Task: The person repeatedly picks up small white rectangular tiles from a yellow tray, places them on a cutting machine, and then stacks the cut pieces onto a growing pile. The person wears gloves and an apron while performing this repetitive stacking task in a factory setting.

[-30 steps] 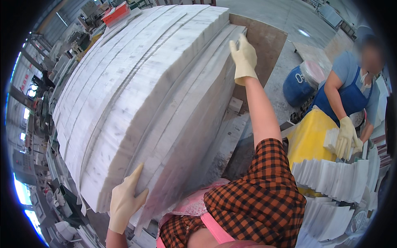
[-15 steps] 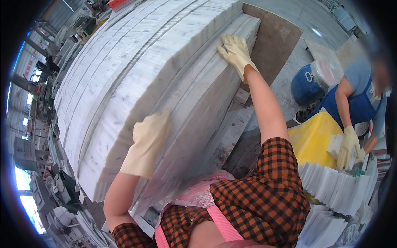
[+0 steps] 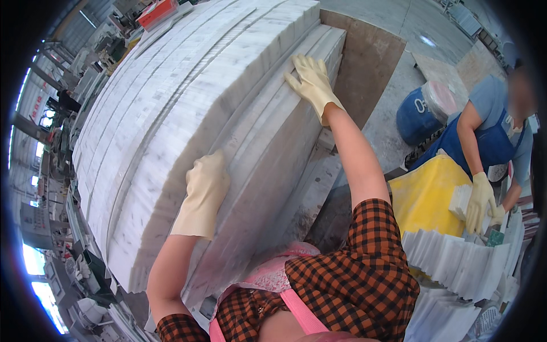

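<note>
Cream rubber gloves cover both of my hands. My right hand point(image 3: 310, 82) lies with its fingers spread on the top edges of long white marble strips point(image 3: 268, 105) at the front of a large stack. Nearer to me, my left hand point(image 3: 206, 185) rests with bent fingers against the same front strips. Its fingertips are partly hidden, and what they hold, if anything, does not show. Behind the strips rises a higher row of grey-veined white marble pieces point(image 3: 159, 154), packed closely side by side.
A brown board point(image 3: 370, 60) stands at the stack's far right end. To the right, a co-worker point(image 3: 484, 122) in a blue apron handles white pieces beside a yellow cover point(image 3: 430, 191). A blue barrel point(image 3: 421, 114) and more white slabs point(image 3: 450, 256) stand there. An orange box point(image 3: 156, 14) lies at the back.
The view has shifted slightly. My left hand's fingers look more bent than before, while its place on the strips is nearly the same. My right hand stays spread on the strips.
</note>
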A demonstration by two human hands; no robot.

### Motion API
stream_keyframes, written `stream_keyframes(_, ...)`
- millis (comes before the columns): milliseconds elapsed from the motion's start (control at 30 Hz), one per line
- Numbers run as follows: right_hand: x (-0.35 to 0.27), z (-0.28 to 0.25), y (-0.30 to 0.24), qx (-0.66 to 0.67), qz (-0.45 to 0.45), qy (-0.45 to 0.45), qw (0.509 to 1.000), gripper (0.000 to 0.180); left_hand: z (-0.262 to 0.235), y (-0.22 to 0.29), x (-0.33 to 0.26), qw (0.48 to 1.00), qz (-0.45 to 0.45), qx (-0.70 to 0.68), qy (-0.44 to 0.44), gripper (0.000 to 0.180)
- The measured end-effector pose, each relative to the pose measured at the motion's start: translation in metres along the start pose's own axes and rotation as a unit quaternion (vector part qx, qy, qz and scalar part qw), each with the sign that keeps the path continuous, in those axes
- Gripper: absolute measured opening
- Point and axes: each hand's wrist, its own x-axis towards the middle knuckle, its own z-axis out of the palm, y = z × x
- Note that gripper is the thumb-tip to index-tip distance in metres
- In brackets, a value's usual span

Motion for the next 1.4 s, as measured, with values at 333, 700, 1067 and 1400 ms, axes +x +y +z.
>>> stream_keyframes(333,0.008,0.006,0.023,-0.040,-0.063,0.037,0.997,0.058,-0.034,0.007,-0.015,0.998,0.059,-0.029,0.017,0.028)
stream_keyframes(700,0.008,-0.033,-0.036,0.080,-0.033,0.126,0.988,0.047,-0.125,-0.131,-0.244,0.873,-0.071,-0.309,0.370,0.027)
stream_keyframes(1067,-0.243,-0.076,-0.364,0.221,-0.070,0.047,0.972,0.046,-0.060,-0.265,-0.371,0.947,0.167,-0.152,0.228,0.034)
stream_keyframes(1400,-0.255,-0.043,-0.397,0.136,-0.177,0.039,0.974,0.040,-0.049,-0.282,-0.345,0.879,0.319,-0.251,0.249,0.031)
